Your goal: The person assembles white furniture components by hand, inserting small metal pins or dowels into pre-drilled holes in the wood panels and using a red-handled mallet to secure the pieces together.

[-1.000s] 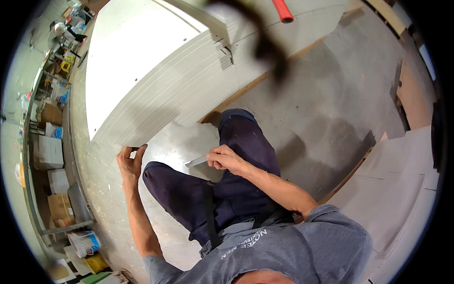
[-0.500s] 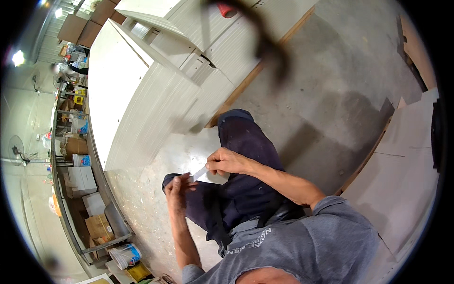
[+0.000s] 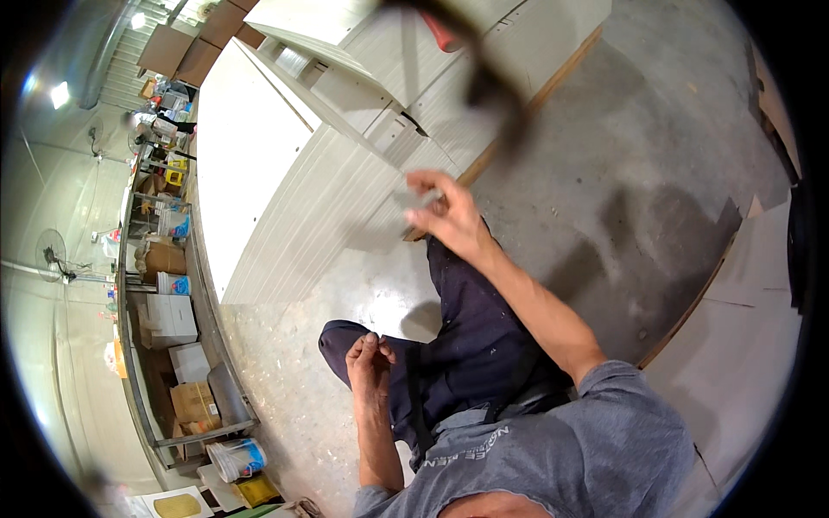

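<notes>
Seated with bent knees, I hold my left hand over my left thigh, its fingers curled and pinched together; whatever may be in them is too small to make out. My right hand reaches forward beside the stack of white panels, thumb and fingers spread apart. A blurred grey patch shows between those fingertips, and I see no clear object there. The panels lie in a tall layered pile, with cut pieces and gaps at the right side. A wooden strip runs along the base.
A long shelf on the left carries cardboard boxes and white buckets. At the right lies a large pale board. A dark blurred shape hangs close to the camera, near a red object. Farther off is a person.
My right hand has left the left one and moved forward to the panel stack, its fingers opening. The pale strip between my hands no longer shows. My view has shifted slightly.
</notes>
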Motion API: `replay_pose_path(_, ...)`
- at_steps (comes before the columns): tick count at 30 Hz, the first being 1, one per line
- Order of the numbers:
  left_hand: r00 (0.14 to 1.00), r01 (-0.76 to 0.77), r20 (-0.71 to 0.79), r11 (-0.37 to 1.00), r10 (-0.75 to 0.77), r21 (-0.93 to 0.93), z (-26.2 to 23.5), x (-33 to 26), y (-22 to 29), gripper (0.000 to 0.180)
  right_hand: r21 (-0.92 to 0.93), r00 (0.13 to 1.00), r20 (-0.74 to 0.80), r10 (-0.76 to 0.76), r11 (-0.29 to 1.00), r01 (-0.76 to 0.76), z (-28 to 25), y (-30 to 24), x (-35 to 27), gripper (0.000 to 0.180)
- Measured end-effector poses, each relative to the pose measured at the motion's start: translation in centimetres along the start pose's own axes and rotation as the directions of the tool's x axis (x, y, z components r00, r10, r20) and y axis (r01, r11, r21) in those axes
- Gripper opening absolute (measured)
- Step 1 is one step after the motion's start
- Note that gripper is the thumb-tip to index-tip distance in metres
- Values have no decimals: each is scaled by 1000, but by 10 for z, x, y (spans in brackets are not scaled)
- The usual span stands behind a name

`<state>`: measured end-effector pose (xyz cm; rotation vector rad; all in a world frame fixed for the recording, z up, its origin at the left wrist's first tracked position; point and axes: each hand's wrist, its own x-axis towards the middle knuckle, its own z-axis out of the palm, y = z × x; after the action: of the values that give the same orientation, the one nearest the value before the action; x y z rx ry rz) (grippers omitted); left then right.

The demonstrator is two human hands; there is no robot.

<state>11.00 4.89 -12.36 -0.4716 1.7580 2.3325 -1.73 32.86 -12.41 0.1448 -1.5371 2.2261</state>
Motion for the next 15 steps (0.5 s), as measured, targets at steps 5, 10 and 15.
replay_pose_path(5,991,105,-65,976,-120,-192,-3,-17,-26,21,136,994,97,-39,990,26,6,31,57,41)
replay_pose_path(10,986,129,-73,966,-148,-223,-3,-25,-36,22,586,983,174,63,795,-155,10,70,65,32)
replay_pose_path(15,982,135,-98,961,-163,-241,-2,-30,-37,22,713,944,168,283,626,-315,12,81,51,32)
